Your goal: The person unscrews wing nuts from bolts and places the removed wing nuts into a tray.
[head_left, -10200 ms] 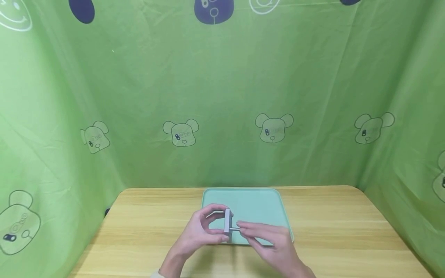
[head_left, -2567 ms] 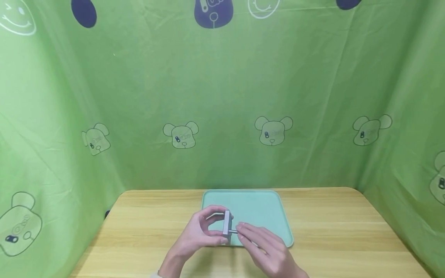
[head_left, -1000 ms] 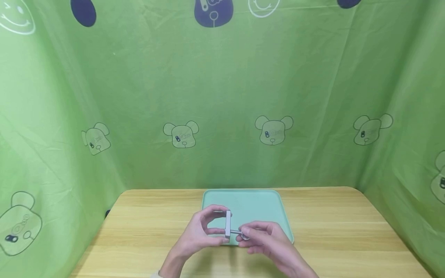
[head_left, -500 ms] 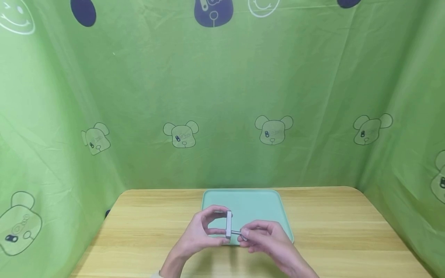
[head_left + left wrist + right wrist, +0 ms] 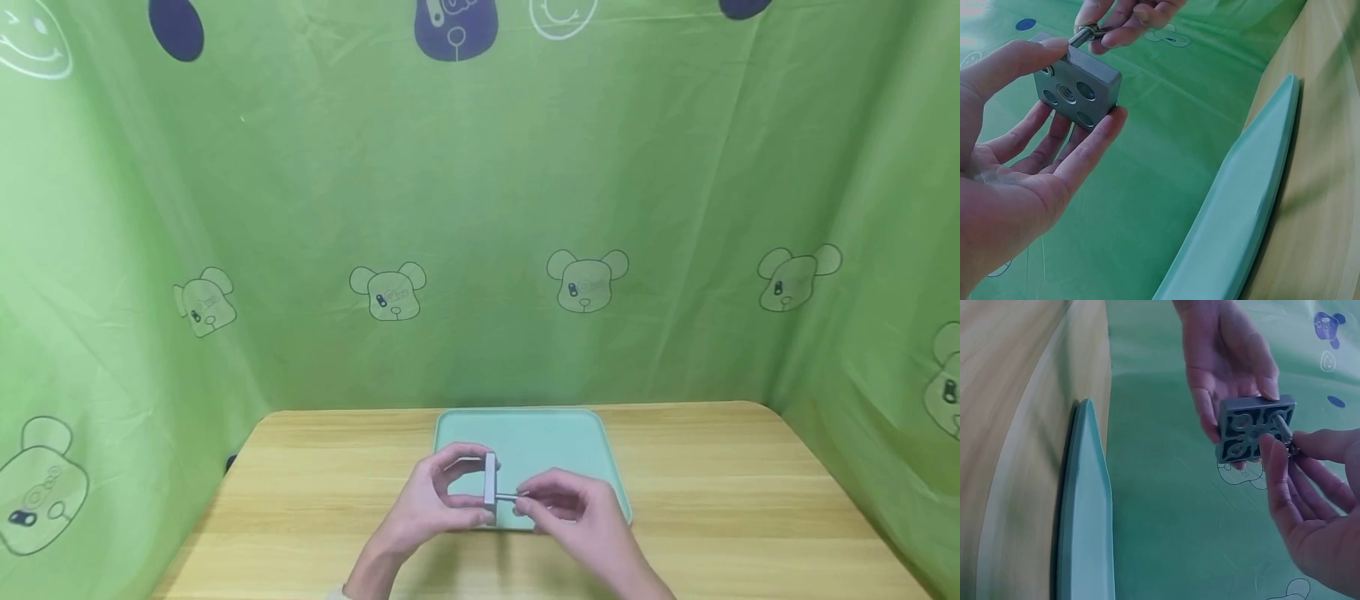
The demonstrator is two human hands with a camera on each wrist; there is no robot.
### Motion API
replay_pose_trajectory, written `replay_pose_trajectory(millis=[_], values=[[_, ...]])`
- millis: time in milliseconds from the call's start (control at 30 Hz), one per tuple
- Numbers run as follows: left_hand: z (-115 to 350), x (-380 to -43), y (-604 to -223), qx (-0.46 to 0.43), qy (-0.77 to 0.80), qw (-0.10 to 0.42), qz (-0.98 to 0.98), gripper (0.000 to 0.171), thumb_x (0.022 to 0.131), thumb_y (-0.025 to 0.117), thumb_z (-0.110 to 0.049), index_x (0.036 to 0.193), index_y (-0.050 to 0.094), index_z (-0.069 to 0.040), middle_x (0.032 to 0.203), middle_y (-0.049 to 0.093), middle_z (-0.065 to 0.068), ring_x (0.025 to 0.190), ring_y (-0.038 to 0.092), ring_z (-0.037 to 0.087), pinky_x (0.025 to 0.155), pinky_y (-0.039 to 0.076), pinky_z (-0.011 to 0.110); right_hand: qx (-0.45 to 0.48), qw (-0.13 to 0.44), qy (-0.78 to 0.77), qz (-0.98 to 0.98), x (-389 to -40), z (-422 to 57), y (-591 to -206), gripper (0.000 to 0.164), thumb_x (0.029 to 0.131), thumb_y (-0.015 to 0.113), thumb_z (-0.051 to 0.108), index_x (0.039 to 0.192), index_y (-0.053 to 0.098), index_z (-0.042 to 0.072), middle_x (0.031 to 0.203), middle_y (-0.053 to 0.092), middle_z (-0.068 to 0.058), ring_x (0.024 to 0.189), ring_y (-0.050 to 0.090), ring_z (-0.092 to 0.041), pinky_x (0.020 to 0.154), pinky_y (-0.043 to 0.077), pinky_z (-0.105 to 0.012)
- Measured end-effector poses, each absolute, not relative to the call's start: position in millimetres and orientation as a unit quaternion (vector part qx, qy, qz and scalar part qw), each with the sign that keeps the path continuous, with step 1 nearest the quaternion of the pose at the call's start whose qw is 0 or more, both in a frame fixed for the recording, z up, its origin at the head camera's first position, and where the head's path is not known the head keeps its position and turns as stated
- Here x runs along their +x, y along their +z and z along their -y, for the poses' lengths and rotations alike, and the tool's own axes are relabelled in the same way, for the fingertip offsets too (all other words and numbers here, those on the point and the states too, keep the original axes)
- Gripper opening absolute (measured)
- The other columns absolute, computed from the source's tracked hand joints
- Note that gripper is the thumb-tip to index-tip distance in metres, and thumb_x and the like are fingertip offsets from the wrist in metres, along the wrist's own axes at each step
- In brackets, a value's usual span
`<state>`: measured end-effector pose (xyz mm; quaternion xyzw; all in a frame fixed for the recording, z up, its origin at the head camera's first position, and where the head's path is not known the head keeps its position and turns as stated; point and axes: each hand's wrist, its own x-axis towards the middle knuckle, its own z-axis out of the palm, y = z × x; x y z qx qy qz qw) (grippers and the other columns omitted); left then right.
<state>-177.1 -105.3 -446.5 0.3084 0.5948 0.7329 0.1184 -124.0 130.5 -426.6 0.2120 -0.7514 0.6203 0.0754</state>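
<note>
My left hand (image 5: 427, 504) holds a thick grey metal block (image 5: 491, 481) upright by its edges, thumb below and fingers above in the head view. Round holes, one threaded, show on the face toward the palm in the left wrist view. A silver bolt (image 5: 1285, 430) sits in a corner hole and sticks out to the right; its tip (image 5: 1049, 71) shows on the palm side. With thumb and fingertips, my right hand (image 5: 592, 517) pinches the outer end of the bolt. Its fingers partly hide the bolt's head.
A pale green tray (image 5: 551, 437) lies on the wooden table (image 5: 337, 467), behind and below the hands. A green cloth (image 5: 487, 192) with bear prints hangs around the back and sides.
The right hand has changed its hold around the bolt's outer end, its fingers straighter before and more bent now. The left hand and block stay almost in place.
</note>
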Motion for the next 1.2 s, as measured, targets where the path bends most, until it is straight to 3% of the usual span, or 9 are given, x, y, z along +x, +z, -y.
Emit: replay_pose_trajectory(millis=[133, 267, 333, 433, 567, 800, 900, 1100, 1200], values=[[105.5, -177.3, -446.4, 0.304, 0.742, 0.124, -0.584, 0.064, 0.077, 0.079, 0.008, 0.136, 0.055, 0.003, 0.139, 0.048, 0.032, 0.134, 0.05, 0.043, 0.101, 0.057, 0.055, 0.298, 0.215, 0.53, 0.764, -127.1, -127.9, -432.5, 0.02, 0.086, 0.081, 0.002, 0.103, 0.077, 0.013, 0.096, 0.078, 0.001, 0.084, 0.074, -0.012, 0.071, 0.065, -0.024], [106.0, -178.2, -447.4, 0.316, 0.748, 0.118, -0.571, 0.063, 0.078, 0.078, 0.009, 0.136, 0.055, 0.005, 0.138, 0.048, 0.033, 0.132, 0.051, 0.045, 0.097, 0.058, 0.057, 0.395, 0.35, 0.435, 0.73, -135.5, -127.2, -434.6, 0.018, 0.087, 0.079, 0.001, 0.104, 0.076, 0.007, 0.097, 0.077, -0.003, 0.083, 0.074, -0.014, 0.075, 0.063, -0.019], [106.5, -178.5, -448.0, 0.323, 0.75, 0.116, -0.566, 0.062, 0.079, 0.077, 0.008, 0.136, 0.054, 0.006, 0.137, 0.05, 0.03, 0.13, 0.052, 0.044, 0.095, 0.059, 0.057, 0.443, 0.41, 0.38, 0.701, -139.3, -126.8, -432.6, 0.01, 0.094, 0.073, 0.005, 0.103, 0.076, 0.002, 0.097, 0.077, -0.009, 0.082, 0.075, -0.02, 0.078, 0.063, -0.021], [107.3, -178.4, -447.9, 0.325, 0.75, 0.116, -0.565, 0.062, 0.079, 0.078, 0.007, 0.136, 0.054, 0.006, 0.136, 0.054, 0.024, 0.129, 0.054, 0.041, 0.093, 0.06, 0.055, 0.497, 0.487, 0.286, 0.659, -142.7, -126.3, -426.1, 0.019, 0.103, 0.061, 0.008, 0.098, 0.076, -0.003, 0.096, 0.076, -0.018, 0.081, 0.075, -0.028, 0.079, 0.065, -0.027], [108.5, -178.2, -447.6, 0.323, 0.747, 0.118, -0.569, 0.062, 0.08, 0.079, 0.006, 0.136, 0.055, 0.005, 0.135, 0.057, 0.02, 0.128, 0.055, 0.037, 0.093, 0.062, 0.051, 0.537, 0.547, 0.201, 0.611, -144.0, -126.1, -417.2, 0.022, 0.103, 0.055, 0.0, 0.098, 0.075, -0.007, 0.095, 0.074, -0.025, 0.079, 0.075, -0.033, 0.073, 0.067, -0.033], [109.2, -178.6, -448.2, 0.336, 0.749, 0.114, -0.56, 0.062, 0.08, 0.078, 0.006, 0.137, 0.053, 0.008, 0.134, 0.056, 0.023, 0.128, 0.054, 0.042, 0.092, 0.062, 0.05, 0.541, 0.555, 0.2, 0.599, -143.5, -124.4, -415.1, 0.021, 0.103, 0.055, -0.001, 0.1, 0.074, -0.008, 0.096, 0.074, -0.026, 0.079, 0.075, -0.035, 0.071, 0.067, -0.034], [109.4, -178.4, -447.8, 0.329, 0.75, 0.117, -0.563, 0.062, 0.08, 0.078, 0.007, 0.137, 0.053, 0.007, 0.135, 0.055, 0.024, 0.128, 0.052, 0.047, 0.092, 0.061, 0.052, 0.529, 0.534, 0.235, 0.616, -143.4, -123.8, -415.3, 0.019, 0.102, 0.061, 0.005, 0.098, 0.076, -0.006, 0.099, 0.074, -0.024, 0.085, 0.075, -0.036, 0.077, 0.066, -0.034], [109.3, -178.6, -445.9, 0.305, 0.752, 0.126, -0.571, 0.063, 0.078, 0.079, 0.008, 0.136, 0.055, 0.004, 0.139, 0.051, 0.026, 0.131, 0.052, 0.042, 0.095, 0.059, 0.053, 0.477, 0.422, 0.386, 0.667, -138.9, -126.5, -418.5, 0.026, 0.089, 0.08, 0.014, 0.11, 0.075, -0.001, 0.12, 0.07, -0.022, 0.117, 0.067, -0.036, 0.108, 0.052, -0.033], [108.9, -179.0, -445.5, 0.302, 0.751, 0.124, -0.574, 0.064, 0.077, 0.079, 0.01, 0.136, 0.054, 0.005, 0.139, 0.048, 0.031, 0.131, 0.052, 0.041, 0.098, 0.058, 0.054, 0.39, 0.339, 0.477, 0.711, -134.1, -130.5, -423.7, 0.034, 0.085, 0.083, 0.005, 0.118, 0.073, 0.005, 0.121, 0.072, -0.016, 0.111, 0.07, -0.027, 0.105, 0.055, -0.028]])
